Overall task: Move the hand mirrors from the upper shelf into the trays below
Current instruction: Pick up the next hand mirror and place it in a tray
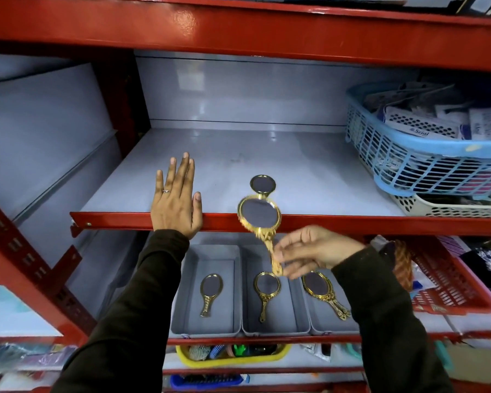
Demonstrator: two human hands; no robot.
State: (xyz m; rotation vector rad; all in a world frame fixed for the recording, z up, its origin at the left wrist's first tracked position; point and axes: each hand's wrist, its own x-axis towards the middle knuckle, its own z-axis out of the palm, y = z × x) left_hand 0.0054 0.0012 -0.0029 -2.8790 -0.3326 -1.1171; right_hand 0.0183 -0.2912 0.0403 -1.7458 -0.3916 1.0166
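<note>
A: What's the right hand [309,251] got?

B: A gold mirror [260,215], pinched by the lower handle between thumb and fingers. The glass end tilts up and left, in front of the red lip of the upper shelf [267,165].

A: And the left hand [176,199]?

B: Flat and spread wide, holding nothing. The palm rests on the shelf's front edge, fingers lying on the grey board. There's a ring [166,190] on one finger.

A: Anything left up there?

B: One small mirror [262,183], just behind the held one, near the front edge. Its handle is hidden. To the right sits a blue basket [408,165] full of packets, stacked on a white one [451,208].

A: The trays below?

B: Three grey ones side by side. The left tray [207,293] has one mirror [210,293], the middle tray [272,307] has one [267,290], and the right tray [323,321] has an ornate mirror [321,290], partly behind the right hand and sleeve. All lie flat, handles toward the front.

A: Beside them?

B: A red basket [451,279] to the right.
</note>
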